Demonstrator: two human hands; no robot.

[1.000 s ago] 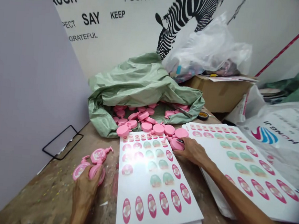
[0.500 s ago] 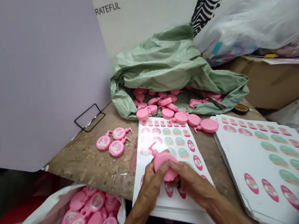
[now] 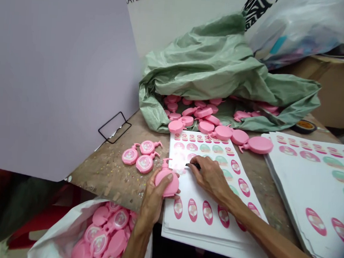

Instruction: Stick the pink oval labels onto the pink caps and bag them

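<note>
At the lower centre of the frame, the left hand (image 3: pixel 154 194) is gripping a pink pump-topped bottle (image 3: pixel 171 187) beside its sticker sheet (image 3: pixel 189 189). Further right, the right hand (image 3: pixel 211 176) is pinching a small black tool (image 3: pixel 193 165), its tip perhaps touching the sheet, though glare is hiding this. Three labelled bottles (image 3: pixel 144 164) are lying on the desk (image 3: pixel 108 179), left of centre; a green bag (image 3: pixel 206 68) is sitting behind.
</note>
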